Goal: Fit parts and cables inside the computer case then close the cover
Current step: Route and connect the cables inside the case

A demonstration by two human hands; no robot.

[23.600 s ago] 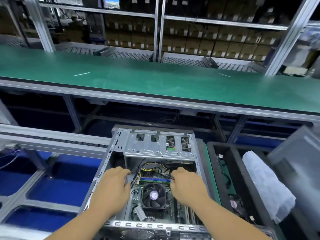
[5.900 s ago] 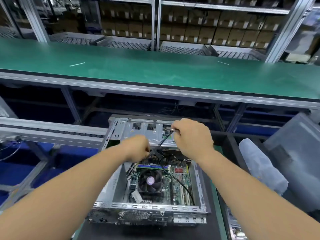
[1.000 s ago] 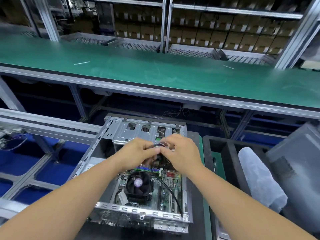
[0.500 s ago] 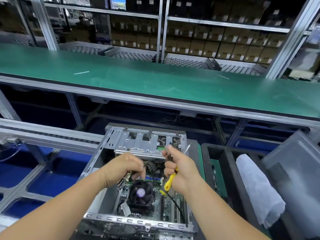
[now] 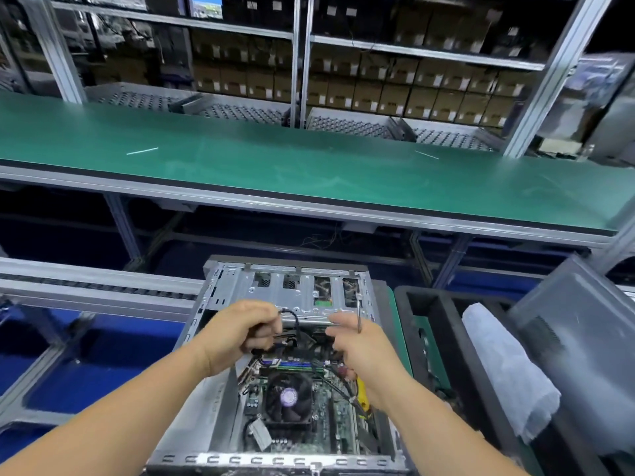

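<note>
Both hands work over the open computer case (image 5: pixel 240 400): the left hand (image 5: pixel 237 333) pinches a black cable (image 5: pixel 294 321) by the drive cage, the right hand (image 5: pixel 360 352) grips a screwdriver (image 5: pixel 361 395) (yellow handle). Cable routing is underway; next, seat its connector.

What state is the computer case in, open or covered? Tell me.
Open. The computer case has no cover on top: its fan and board are exposed.
</note>
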